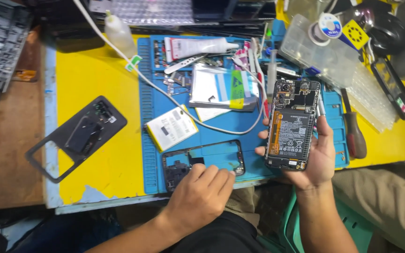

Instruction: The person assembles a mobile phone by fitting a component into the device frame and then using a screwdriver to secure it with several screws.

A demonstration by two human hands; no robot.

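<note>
My right hand (317,157) holds an opened phone (290,124) upright in its palm, the black battery and circuit board facing me. My left hand (201,192) rests with its fingers curled on the lower edge of a black phone mid-frame (202,163), which lies on the blue work mat (221,129). A loose white battery (171,127) lies on the mat just above that frame. A white cable (165,91) crosses the mat toward the held phone.
A black phone back cover (76,136) lies on the yellow table at left. A glue bottle (119,33), white tube, tweezers, flat packets and small parts crowd the mat's far side. A screwdriver (354,129), solder spool and plastic trays sit right. Another person's leg is at right.
</note>
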